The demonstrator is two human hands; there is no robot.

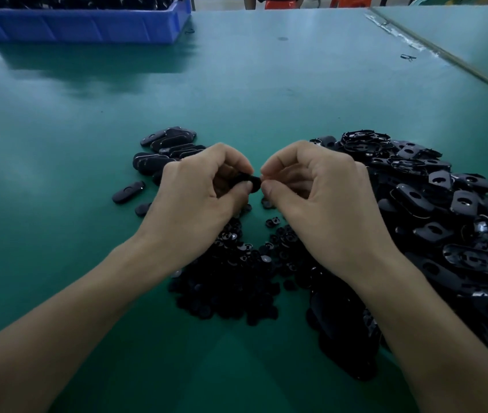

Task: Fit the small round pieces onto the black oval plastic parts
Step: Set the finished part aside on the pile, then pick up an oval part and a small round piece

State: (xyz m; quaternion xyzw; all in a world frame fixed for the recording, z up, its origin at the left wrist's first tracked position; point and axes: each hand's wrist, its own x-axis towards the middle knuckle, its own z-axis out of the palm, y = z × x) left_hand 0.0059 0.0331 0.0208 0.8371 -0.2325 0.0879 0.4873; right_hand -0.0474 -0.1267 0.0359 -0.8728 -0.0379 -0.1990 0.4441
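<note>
My left hand (198, 192) grips a black oval plastic part (253, 181) between thumb and curled fingers; only its right end shows. My right hand (311, 186) is right beside it, thumb and forefinger pinched together at the part's end; what they pinch is too small to see. A heap of small round black pieces (236, 278) lies below and between my wrists. A big pile of black oval parts (445, 210) spreads to the right. A smaller group of oval parts (165, 147) lies behind my left hand.
The green table (266, 84) stretches ahead. A blue bin (87, 22) holding black parts stands at the far left. A seam runs along the table's right side, with a small clip (408, 57) near it. Orange stools show at the far edge.
</note>
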